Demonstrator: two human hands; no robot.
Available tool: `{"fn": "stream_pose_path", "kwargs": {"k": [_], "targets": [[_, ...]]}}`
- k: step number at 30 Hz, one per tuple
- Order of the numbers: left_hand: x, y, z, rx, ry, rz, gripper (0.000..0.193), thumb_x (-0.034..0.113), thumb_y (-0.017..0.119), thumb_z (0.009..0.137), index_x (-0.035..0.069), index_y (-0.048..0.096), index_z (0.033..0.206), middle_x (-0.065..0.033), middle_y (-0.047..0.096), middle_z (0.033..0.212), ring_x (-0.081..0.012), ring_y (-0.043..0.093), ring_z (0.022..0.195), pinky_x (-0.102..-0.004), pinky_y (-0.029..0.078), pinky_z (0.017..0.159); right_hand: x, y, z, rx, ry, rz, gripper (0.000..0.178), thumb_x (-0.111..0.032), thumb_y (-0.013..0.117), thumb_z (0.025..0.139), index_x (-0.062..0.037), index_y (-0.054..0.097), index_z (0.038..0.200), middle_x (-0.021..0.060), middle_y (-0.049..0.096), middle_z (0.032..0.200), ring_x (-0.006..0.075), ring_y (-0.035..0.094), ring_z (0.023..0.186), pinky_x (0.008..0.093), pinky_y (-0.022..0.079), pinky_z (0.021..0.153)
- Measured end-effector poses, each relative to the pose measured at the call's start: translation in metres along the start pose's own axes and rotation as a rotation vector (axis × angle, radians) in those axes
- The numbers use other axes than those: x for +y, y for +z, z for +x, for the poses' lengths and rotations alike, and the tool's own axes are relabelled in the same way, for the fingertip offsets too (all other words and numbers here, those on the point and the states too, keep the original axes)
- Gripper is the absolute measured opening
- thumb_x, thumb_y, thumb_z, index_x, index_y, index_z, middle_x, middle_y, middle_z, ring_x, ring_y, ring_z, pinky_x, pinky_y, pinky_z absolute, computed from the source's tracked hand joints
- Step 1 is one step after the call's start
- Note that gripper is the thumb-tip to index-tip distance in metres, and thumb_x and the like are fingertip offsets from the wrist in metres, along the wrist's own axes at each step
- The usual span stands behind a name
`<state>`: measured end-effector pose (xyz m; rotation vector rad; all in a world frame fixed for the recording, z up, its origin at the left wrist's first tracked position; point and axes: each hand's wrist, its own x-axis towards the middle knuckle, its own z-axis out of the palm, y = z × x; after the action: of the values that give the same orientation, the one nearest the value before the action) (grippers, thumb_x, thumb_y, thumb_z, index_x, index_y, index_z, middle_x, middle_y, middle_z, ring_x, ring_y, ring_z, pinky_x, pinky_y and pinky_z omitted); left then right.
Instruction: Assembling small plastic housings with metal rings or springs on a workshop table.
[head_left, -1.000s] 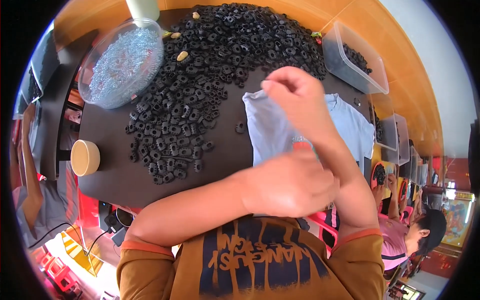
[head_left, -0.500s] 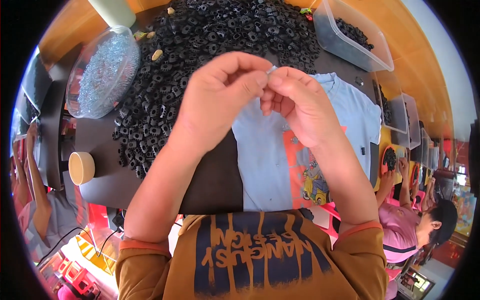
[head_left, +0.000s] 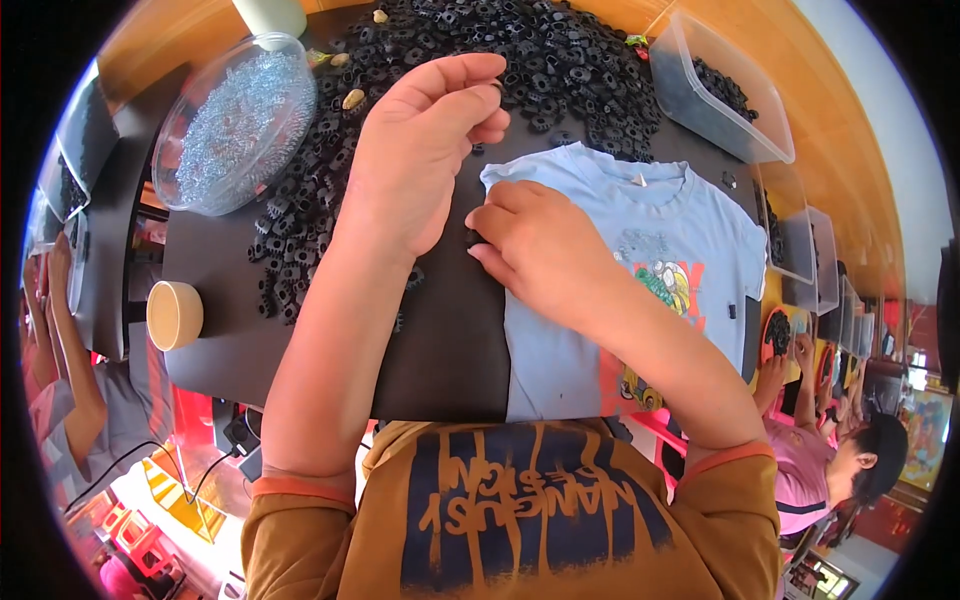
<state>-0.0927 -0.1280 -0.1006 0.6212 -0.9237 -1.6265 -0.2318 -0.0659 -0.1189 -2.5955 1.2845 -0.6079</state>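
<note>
My left hand (head_left: 425, 150) is raised over the near edge of a pile of small black toothed plastic pieces (head_left: 570, 70), which look like claw clip halves. Its thumb and fingers are pinched together; a tiny dark bit shows at the tips, too small to name. Lower and to the right, my right hand (head_left: 540, 250) is closed at the table by the left edge of a light blue T-shirt (head_left: 560, 370). A black claw clip piece (head_left: 473, 237) shows between its thumb and fingers.
An oval clear tub (head_left: 165, 165) of small shiny springs stands far left, with a tan cup (head_left: 174, 316) nearer. A clear bin (head_left: 700, 110) of black pieces stands far right. Another person (head_left: 810, 465) works at the right, and another person's arm (head_left: 85, 370) shows at the left.
My hands, together at the fingertips before, are now apart. The left has moved up and away; the right has come down to the table and holds a black claw clip piece.
</note>
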Motion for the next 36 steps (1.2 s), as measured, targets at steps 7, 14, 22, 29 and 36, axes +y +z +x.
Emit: {"fn": "stream_pose_path", "kwargs": {"k": [7, 14, 22, 29, 36], "targets": [[-0.013, -0.003, -0.002, -0.068, -0.138, -0.068, 0.021, 0.005, 0.056, 0.086, 0.0, 0.059, 0.106, -0.0032, 0.058, 0.091, -0.0119, 0.053, 0.081, -0.0256, 0.043, 0.075, 0.005, -0.016, -0.016, 0.23, 0.361, 0.595, 0.012, -0.012, 0.065, 0.077, -0.0005, 0.063, 0.082, 0.007, 0.06, 0.072, 0.0177, 0.06, 0.066, 0.0301, 0.047, 0.059], [-0.023, 0.015, -0.007, -0.18, -0.216, -0.005, 0.014, 0.003, 0.045, 0.09, 0.002, 0.053, 0.102, -0.0113, 0.06, 0.1, -0.0132, 0.055, 0.079, -0.0265, 0.044, 0.074, 0.069, -0.067, -0.061, 0.571, 0.596, 1.026, 0.016, -0.016, 0.059, 0.087, -0.0008, 0.064, 0.09, 0.0069, 0.066, 0.079, 0.0104, 0.059, 0.068, 0.0242, 0.048, 0.065], [-0.036, 0.067, -0.032, -0.392, -0.291, 0.601, 0.019, 0.004, 0.041, 0.082, -0.001, 0.058, 0.088, -0.0004, 0.053, 0.071, -0.0076, 0.047, 0.068, -0.0223, 0.035, 0.063, 0.128, -0.057, -0.092, 0.628, 0.669, 1.117, 0.022, -0.022, 0.06, 0.085, -0.0022, 0.064, 0.093, 0.008, 0.066, 0.082, 0.0138, 0.06, 0.07, 0.0263, 0.047, 0.068], [-0.069, 0.092, -0.046, -0.774, 0.165, 1.356, 0.016, -0.001, 0.063, 0.071, 0.003, 0.06, 0.087, -0.0091, 0.051, 0.077, -0.0247, 0.052, 0.067, -0.0327, 0.043, 0.059, 0.124, -0.051, -0.087, 0.557, 0.58, 1.177, 0.017, -0.017, 0.064, 0.084, -0.0034, 0.066, 0.094, 0.0011, 0.063, 0.078, 0.008, 0.055, 0.07, 0.0223, 0.045, 0.066], [-0.078, 0.083, -0.046, -0.77, 0.275, 1.554, 0.016, 0.001, 0.065, 0.072, 0.003, 0.06, 0.086, -0.0097, 0.052, 0.076, -0.0294, 0.053, 0.067, -0.0367, 0.044, 0.06, 0.115, -0.054, -0.087, 0.478, 0.598, 1.183, 0.015, -0.013, 0.065, 0.083, -0.0026, 0.065, 0.094, -0.0013, 0.061, 0.079, 0.0056, 0.054, 0.071, 0.02, 0.045, 0.065]]}}
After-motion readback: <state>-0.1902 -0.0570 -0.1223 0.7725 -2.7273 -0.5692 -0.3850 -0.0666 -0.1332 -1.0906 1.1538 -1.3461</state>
